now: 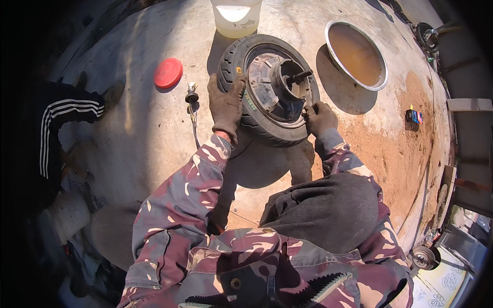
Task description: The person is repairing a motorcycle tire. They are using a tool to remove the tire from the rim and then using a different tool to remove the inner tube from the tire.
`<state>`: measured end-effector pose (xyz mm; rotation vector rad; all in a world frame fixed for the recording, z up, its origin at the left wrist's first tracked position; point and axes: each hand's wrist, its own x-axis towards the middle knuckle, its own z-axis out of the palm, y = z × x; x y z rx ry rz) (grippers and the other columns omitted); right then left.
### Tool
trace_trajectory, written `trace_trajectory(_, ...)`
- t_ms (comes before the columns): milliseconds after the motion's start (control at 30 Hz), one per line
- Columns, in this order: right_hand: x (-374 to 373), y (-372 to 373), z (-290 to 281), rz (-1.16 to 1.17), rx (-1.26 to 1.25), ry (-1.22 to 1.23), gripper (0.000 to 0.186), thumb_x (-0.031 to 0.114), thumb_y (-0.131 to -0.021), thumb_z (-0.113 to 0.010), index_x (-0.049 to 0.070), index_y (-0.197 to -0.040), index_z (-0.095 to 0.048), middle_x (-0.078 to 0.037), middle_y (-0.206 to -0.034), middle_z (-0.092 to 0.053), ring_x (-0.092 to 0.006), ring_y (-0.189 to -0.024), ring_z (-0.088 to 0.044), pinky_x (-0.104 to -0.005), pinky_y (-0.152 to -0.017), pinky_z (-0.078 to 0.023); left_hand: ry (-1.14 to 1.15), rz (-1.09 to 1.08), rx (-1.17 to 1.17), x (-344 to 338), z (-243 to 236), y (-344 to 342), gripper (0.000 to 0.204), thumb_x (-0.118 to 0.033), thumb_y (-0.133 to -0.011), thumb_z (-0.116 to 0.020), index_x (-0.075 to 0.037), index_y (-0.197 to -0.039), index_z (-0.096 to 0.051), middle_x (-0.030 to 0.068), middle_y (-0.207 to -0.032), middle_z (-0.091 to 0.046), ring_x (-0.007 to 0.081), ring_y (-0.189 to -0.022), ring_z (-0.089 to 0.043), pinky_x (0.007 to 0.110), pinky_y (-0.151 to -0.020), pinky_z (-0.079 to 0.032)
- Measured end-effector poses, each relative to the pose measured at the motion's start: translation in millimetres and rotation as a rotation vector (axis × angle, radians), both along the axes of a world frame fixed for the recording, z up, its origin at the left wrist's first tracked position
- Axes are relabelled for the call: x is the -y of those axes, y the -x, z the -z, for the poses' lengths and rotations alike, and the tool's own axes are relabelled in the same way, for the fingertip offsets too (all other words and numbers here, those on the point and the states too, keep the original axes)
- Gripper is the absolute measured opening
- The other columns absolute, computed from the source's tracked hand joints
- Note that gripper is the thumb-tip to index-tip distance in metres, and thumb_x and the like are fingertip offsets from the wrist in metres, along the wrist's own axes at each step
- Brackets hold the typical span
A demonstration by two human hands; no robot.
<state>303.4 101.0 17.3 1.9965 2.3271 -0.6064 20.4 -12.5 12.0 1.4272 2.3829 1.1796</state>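
A small scooter-type wheel with a thick black tyre (229,65) is tilted up in front of me. Its grey metal hub (259,77) has an open round centre with a dark axle (299,77) sticking out to the right. My left hand (226,104), in a brown work glove, grips the tyre on its left side, thumb over the sidewall. Also gloved, my right hand (322,119) has its fingers pinched together at the lower right of the rim. Whatever lies between those fingertips is too small to make out.
Beyond the wheel stands a clear bucket (236,20) of yellowish liquid. A metal basin (354,56) of brown water sits at far right. Left are a red lid (168,73) and a connector with wires (191,96). Another person's striped trouser leg (72,110) is at far left.
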Motion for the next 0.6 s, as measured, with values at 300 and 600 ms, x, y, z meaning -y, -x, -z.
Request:
trace_trajectory(300,-1,10,1,0.108,0.078,0.102,0.052,0.056,-0.098,-0.062,0.007,-0.113,-0.072,-0.022,-0.111,-0.074,-0.0418,-0.107,-0.071,-0.0501,-0.093,-0.053,-0.069,-0.07,-0.064,1,-7,-11,0.025,-0.037,-0.105,-0.06,-0.03,-0.121,-0.077,0.0336,-0.149,-0.045,0.0479,-0.138,-0.049,0.047,-0.115,-0.041)
trace_trajectory(600,-4,-8,3,0.041,-0.211,0.158,0.037,0.043,-0.097,-0.067,0.009,-0.108,-0.076,-0.019,-0.107,-0.076,-0.0371,-0.104,-0.073,-0.0445,-0.091,-0.056,-0.073,0.021,-0.162,3,-2,-1,0.03,-0.022,-0.101,-0.062,-0.03,-0.128,-0.071,0.0352,-0.145,-0.048,0.0512,-0.134,-0.05,0.05,-0.11,-0.046)
